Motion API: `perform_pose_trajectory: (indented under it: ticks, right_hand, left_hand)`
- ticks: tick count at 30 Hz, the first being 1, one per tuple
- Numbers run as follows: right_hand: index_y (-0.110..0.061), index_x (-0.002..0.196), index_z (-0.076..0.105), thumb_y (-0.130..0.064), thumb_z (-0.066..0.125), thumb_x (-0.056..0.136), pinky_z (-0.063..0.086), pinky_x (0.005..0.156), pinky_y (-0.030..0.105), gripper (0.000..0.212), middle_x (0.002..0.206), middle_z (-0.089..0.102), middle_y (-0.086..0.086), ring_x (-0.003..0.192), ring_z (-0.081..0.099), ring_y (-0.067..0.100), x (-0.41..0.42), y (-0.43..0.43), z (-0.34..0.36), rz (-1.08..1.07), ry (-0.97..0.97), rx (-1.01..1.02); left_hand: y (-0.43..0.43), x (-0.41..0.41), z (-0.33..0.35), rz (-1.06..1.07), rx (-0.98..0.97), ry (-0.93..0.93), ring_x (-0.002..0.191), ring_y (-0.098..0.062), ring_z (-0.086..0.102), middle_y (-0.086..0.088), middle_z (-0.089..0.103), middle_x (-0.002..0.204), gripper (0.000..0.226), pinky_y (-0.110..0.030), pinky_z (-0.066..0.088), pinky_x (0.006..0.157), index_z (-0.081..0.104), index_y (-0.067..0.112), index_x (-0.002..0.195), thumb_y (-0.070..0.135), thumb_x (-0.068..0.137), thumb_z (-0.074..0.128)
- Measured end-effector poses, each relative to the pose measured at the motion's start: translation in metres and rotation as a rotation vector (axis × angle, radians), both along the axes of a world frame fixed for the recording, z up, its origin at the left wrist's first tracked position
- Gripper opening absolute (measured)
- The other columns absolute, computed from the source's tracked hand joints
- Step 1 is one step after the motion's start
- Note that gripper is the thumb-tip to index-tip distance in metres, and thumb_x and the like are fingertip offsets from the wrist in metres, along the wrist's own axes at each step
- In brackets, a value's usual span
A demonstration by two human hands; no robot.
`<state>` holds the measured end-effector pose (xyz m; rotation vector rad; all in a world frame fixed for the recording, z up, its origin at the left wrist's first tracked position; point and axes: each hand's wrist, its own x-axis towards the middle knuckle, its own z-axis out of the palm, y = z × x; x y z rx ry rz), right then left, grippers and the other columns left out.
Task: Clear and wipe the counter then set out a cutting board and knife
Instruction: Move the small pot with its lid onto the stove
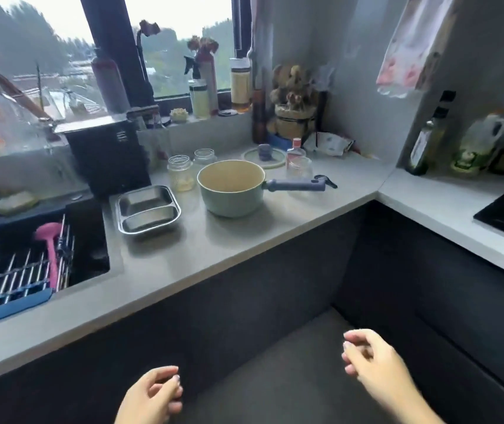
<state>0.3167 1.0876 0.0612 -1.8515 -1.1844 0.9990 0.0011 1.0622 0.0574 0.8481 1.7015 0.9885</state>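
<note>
A: Status chk. How far along?
B: Est. right at the start. The desk [244, 243] is not cleared: saucepan [231, 191], steel tray [149, 213], two jars [180, 174], glass lid [264, 156] and drinking glass [299, 168] all sit on it. No cloth in view, so can't tell if any wiping was done. No cutting board or knife seen anywhere.

A: Hands?
B: Left hand [153, 393] and right hand [373, 362] are low in view, in front of the dark cabinet fronts [214, 301], well apart from the desk items. Fingers of both are loosely curled, holding nothing, touching nothing.

A: Item positions?
B: Saucepan mid-desk, upright, looks empty. Steel tray just beside it on the left, near the sink [88, 240]. One jar is behind the gap between tray and pan, the other behind the pan. Lid lies flat near the back wall, with the glass just to its right and a bit nearer.

A: Orientation?
B: The handle [296, 185] points right, toward the desk corner, so the pan's long axis is approx. parallel to the back wall. Tray long axis also approx. left-right, slightly skewed. Its two compartments split near/far.

A: Remaining?
B: Judgement: all of it. Clear the items, wipe, then set out board + knife. The handle is on the right hand's side, so prob. an easy right-hand pickup. The sponge [15, 202] behind the sink is a poss. wiper, not confirmed.
</note>
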Motion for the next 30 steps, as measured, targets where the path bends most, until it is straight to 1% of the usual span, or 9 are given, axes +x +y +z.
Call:
perform_pose_trajectory:
  ticks: [3,6,10,15,18,21,25,28,30]
  right_hand:
    - [-0.026,0.087,0.062,-0.015,0.060,0.085,0.047,0.061,0.025,0.011,0.073,0.070,0.001,0.064,0.068,0.013,-0.010,0.073,0.015,-0.017,-0.049,0.062]
    - [-0.025,0.088,0.062,-0.016,0.062,0.085,0.051,0.068,0.031,0.010,0.075,0.069,0.002,0.072,0.068,0.018,-0.015,0.136,0.039,-0.024,-0.102,0.099]
    - [-0.030,0.088,0.060,-0.023,0.063,0.084,0.043,0.062,0.017,0.009,0.081,0.065,-0.009,0.079,0.061,0.008,0.002,0.212,0.071,-0.018,-0.280,0.209]
    - [-0.018,0.104,0.061,-0.019,0.061,0.085,0.043,0.079,0.028,0.020,0.102,0.058,0.000,0.085,0.056,0.014,0.031,0.296,0.084,-0.020,-0.370,0.233]
    - [-0.020,0.115,0.057,-0.023,0.058,0.086,0.043,0.085,0.028,0.029,0.110,0.050,-0.002,0.091,0.053,0.012,0.045,0.340,0.084,0.104,-0.393,0.233]
    - [-0.023,0.122,0.053,-0.027,0.057,0.087,0.044,0.090,0.022,0.036,0.112,0.052,-0.007,0.102,0.053,0.008,0.061,0.377,0.078,0.352,-0.319,0.200]
    - [-0.029,0.119,0.054,-0.032,0.060,0.084,0.039,0.071,-0.003,0.036,0.099,0.057,-0.015,0.083,0.055,-0.006,0.084,0.398,0.075,0.672,-0.205,0.209]
    - [-0.027,0.119,0.054,-0.031,0.059,0.085,0.036,0.074,-0.003,0.035,0.099,0.055,-0.015,0.084,0.051,-0.011,0.101,0.423,0.081,0.818,-0.195,0.312]
    - [-0.024,0.115,0.057,-0.026,0.060,0.085,0.040,0.074,0.002,0.031,0.096,0.059,-0.012,0.083,0.056,-0.005,0.109,0.447,0.092,0.819,-0.178,0.391]
  left_hand:
    - [0.084,0.005,0.005,-0.037,0.085,0.005,0.057,-0.028,0.057,-0.019,0.066,0.071,0.010,-0.020,0.047,0.045,0.065,0.007,0.088,0.001,0.084,0.058]
    - [0.162,0.023,0.023,-0.128,0.155,-0.033,0.058,-0.025,0.058,-0.012,0.066,0.069,0.012,-0.026,0.042,0.054,0.063,0.013,0.088,0.004,0.086,0.056]
    - [0.245,0.068,0.055,-0.235,0.202,-0.137,0.062,-0.017,0.060,-0.008,0.065,0.075,0.012,-0.020,0.048,0.056,0.062,0.021,0.091,0.012,0.086,0.056]
    - [0.311,0.125,0.065,-0.227,0.201,-0.154,0.064,-0.016,0.058,-0.003,0.063,0.080,0.013,-0.025,0.043,0.063,0.060,0.021,0.098,0.021,0.085,0.059]
    - [0.342,0.157,0.058,-0.119,0.176,-0.134,0.066,-0.013,0.058,0.000,0.063,0.086,0.025,-0.023,0.043,0.062,0.058,0.016,0.109,0.025,0.085,0.059]
    - [0.369,0.194,0.048,0.038,0.141,-0.136,0.064,-0.015,0.057,-0.002,0.061,0.088,0.036,-0.029,0.042,0.064,0.054,0.010,0.116,0.027,0.085,0.059]
    - [0.388,0.232,0.049,0.266,0.039,-0.142,0.063,-0.024,0.058,-0.010,0.061,0.083,0.046,-0.031,0.042,0.058,0.049,0.000,0.119,0.027,0.083,0.061]
    - [0.394,0.247,0.054,0.356,0.007,-0.106,0.064,-0.027,0.058,-0.013,0.061,0.081,0.041,-0.032,0.043,0.059,0.050,-0.001,0.115,0.024,0.084,0.061]
    - [0.396,0.251,0.055,0.391,-0.010,-0.071,0.063,-0.026,0.056,-0.013,0.059,0.083,0.041,-0.031,0.041,0.056,0.051,-0.002,0.114,0.025,0.084,0.060]
